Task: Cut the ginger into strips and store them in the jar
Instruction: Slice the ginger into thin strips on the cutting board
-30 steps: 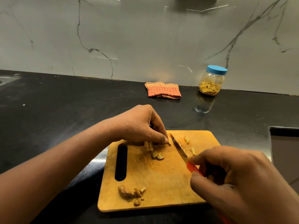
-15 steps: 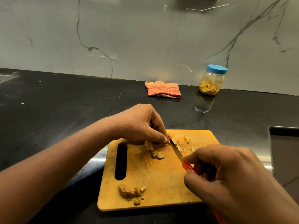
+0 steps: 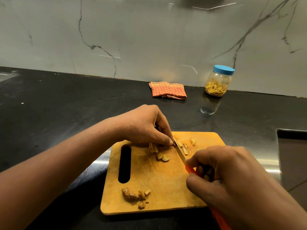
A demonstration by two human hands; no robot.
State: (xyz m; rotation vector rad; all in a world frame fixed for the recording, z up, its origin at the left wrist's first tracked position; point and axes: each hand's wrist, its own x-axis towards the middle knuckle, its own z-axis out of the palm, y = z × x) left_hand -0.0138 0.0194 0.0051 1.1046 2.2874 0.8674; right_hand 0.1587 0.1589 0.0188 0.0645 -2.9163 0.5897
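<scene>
Setting: a black counter (image 3: 66, 105) seen from above, with a grey veined wall (image 3: 149, 39) behind it.
Cutting board: a wooden cutting board (image 3: 159, 180) with a slot handle on its left side lies on the counter, close to the viewer.
Left hand: the left hand (image 3: 146, 125) reaches in from the left, its fingers curled down and its fingertips pinning a ginger piece (image 3: 153, 147) to the far part of the board.
Right hand: the right hand (image 3: 232, 176) is wrapped tightly around the orange handle of a knife (image 3: 180, 151).
Knife: the blade angles away from the viewer, its tip just beside the left fingertips.
Cut strips: a few pale strips (image 3: 185, 147) lie on the board just right of the blade.
Other ginger: two small chunks (image 3: 163, 157) lie left of the blade, and a knobbly ginger lump (image 3: 132, 195) sits near the board's front edge.
Jar: a clear jar (image 3: 217, 82) with a blue lid on stands at the wall, partly filled with yellow strips.
Cloth: a folded orange checked cloth (image 3: 168, 90) lies left of the jar.
</scene>
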